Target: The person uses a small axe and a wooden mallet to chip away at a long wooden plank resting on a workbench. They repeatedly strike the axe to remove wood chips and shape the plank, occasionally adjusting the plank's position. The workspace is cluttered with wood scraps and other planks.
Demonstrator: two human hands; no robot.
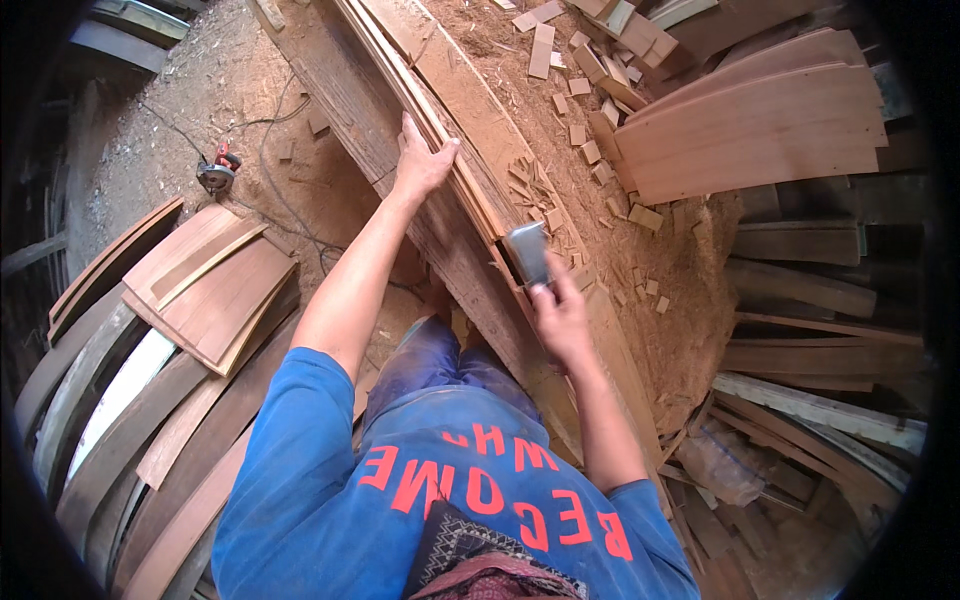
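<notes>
My left hand point(423, 160) is closed on a long narrow stack of wooden strips point(455, 180) lying lengthwise along a wide plank bench point(390, 155). My right hand point(560, 315) grips a grey metal tool point(525, 255), blurred, its exact kind unclear, at the edge of the strips nearer my body. Small offcuts and chips point(530, 185) lie beside the strips on the bench's right part.
A red circular saw point(218, 172) with cords rests on the dusty ground at left. Curved boards point(208, 290) are piled at lower left. Wide panels point(750, 130) and scattered wood blocks point(580, 85) are at upper right, with more stacked boards point(820, 360) along the right side.
</notes>
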